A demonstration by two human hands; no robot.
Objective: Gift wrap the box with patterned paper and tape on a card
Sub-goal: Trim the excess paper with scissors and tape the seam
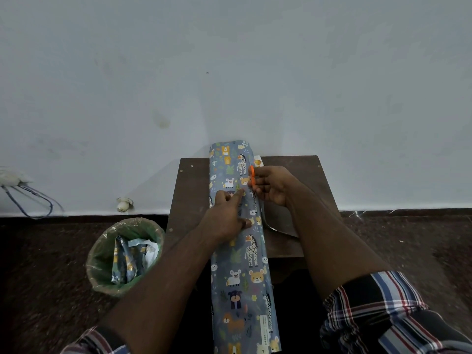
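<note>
Currently the paper [238, 241] lies lengthwise across the counter [293, 175], overhanging toward the person; box not visible, prob. under it. Left hand [226, 215] presses flat w/ fingers straight, right hand [272, 185] grips orange scissors [251, 175] at the paper's right edge. Risk, imo: paper slides under light pressure → crooked or torn cut.

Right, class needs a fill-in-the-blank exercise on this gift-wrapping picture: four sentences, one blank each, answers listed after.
1. The right hand holds scissors with ____ handles.
2. The left hand presses flat on the roll of patterned ____.
3. The roll lies across a small dark wooden ____.
4. Scraps of the same paper lie in the lined ____ on the floor, on the person's left.

Missing words: orange; paper; table; bin
</note>
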